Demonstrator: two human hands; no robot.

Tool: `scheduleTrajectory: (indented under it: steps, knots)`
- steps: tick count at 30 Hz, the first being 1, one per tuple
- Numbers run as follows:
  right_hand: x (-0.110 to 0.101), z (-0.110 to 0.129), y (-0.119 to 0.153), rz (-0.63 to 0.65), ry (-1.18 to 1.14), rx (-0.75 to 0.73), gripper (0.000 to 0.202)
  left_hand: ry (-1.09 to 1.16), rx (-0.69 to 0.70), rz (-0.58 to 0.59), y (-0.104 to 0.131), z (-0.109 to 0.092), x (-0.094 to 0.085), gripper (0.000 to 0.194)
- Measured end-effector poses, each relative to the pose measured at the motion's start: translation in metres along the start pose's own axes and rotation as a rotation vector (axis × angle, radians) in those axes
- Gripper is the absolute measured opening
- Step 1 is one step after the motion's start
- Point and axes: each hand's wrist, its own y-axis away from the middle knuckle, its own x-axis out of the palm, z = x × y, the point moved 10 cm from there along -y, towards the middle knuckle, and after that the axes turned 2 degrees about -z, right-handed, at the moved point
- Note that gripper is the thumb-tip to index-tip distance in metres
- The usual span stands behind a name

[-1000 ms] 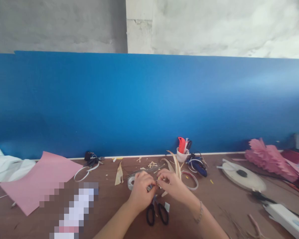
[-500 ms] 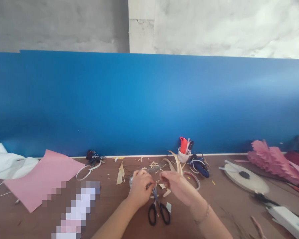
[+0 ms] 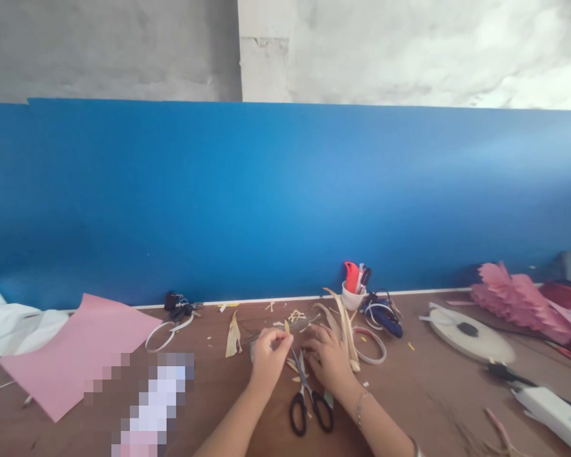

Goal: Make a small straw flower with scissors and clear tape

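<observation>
My left hand has its thumb and fingertips pinched on a small pale yellow husk piece. Right of it, my right hand is palm down with bent fingers spread apart, low over the tabletop; nothing shows in its grip. Between the hands lie black-handled scissors, blades apart and pointing away from me, with small pale scraps about them. Thin grey wire-like strands lie just beyond both hands. Long dried husk strips stretch along the right hand's far side.
A white cup of pens and a red-handled tool stands by the blue partition. A tape ring lies right of the husk strips. Pink paper is at left; a pale oval disc and a white power strip are at right.
My left hand has turned, bringing the pinched yellow piece into sight above its fingertips. My right hand has lowered towards the table and its fingers have spread.
</observation>
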Motion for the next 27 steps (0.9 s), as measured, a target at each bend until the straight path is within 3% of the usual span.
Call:
scheduleTrajectory:
  steps: [5, 10, 12, 19, 23, 27]
  knots:
    - [-0.001, -0.002, -0.002, -0.049, -0.065, -0.033, 0.016, -0.008, 0.018, -0.035, 0.003, 0.001, 0.006, 0.013]
    - [-0.006, 0.008, 0.005, -0.114, -0.071, -0.12, 0.021, -0.026, 0.088, -0.264, 0.011, -0.009, -0.013, 0.017]
    - [-0.005, 0.009, 0.006, -0.103, -0.077, -0.134, 0.025, -0.036, 0.107, -0.298, 0.015, -0.014, -0.016, 0.017]
    - [0.001, 0.004, 0.007, -0.09, -0.07, -0.1, 0.017, -0.033, 0.129, -0.243, 0.021, -0.02, -0.012, 0.017]
    - [-0.015, 0.007, 0.006, -0.164, -0.066, -0.095, 0.017, -0.007, 0.124, -0.213, 0.021, -0.012, -0.015, 0.018]
    - [-0.035, -0.007, 0.0, -0.22, -0.235, 0.066, 0.014, 0.001, 0.086, -0.2, 0.019, 0.0, -0.021, 0.016]
